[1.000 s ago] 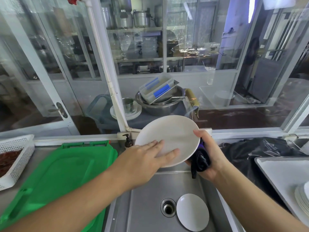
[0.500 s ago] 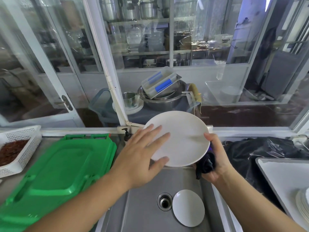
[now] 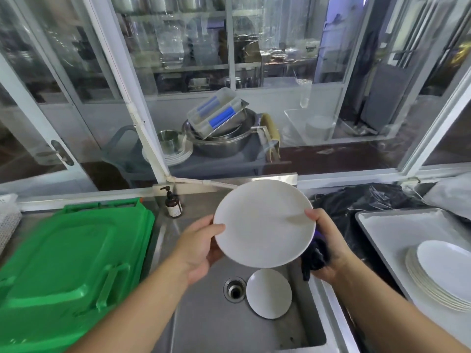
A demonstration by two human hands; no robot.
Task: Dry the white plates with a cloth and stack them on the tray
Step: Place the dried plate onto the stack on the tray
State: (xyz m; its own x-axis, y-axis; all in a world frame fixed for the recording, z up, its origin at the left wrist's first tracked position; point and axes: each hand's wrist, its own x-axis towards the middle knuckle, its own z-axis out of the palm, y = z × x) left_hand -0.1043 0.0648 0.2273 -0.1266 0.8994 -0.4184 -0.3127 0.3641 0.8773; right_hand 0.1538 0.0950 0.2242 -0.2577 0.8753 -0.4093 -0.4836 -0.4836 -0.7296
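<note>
A steel counter (image 3: 257,335) with a sunken sink (image 3: 211,324) runs below a wall of glass panes, through which we see shelves of pots and a cart piled with metal bowls (image 3: 224,138).

Above the sink we hold a white plate (image 3: 263,222), its face tilted toward us. Our left hand (image 3: 198,247) grips the plate's rim at nine o'clock, thumb on the face and fingers curled behind. Our right hand (image 3: 326,247) pinches the rim at three o'clock with the thumb on the face, and the same hand clutches a dark cloth (image 3: 314,258) bunched against the palm below the plate's edge.

At six o'clock from the held plate, a second plate (image 3: 269,293) lies in the sink basin, just beside the drain (image 3: 234,289). At three o'clock, well apart on the counter, the tray (image 3: 387,225) carries a stack (image 3: 441,273) of white plates near its right side. Between the tray and our right hand lies a black bag (image 3: 364,200).

At nine o'clock, a green lid (image 3: 68,258) covers the counter left of the sink, with a white basket (image 3: 9,220) at the far left edge. At eleven o'clock from the plate, a brown pump bottle (image 3: 173,203) stands upright at the back of the counter.
</note>
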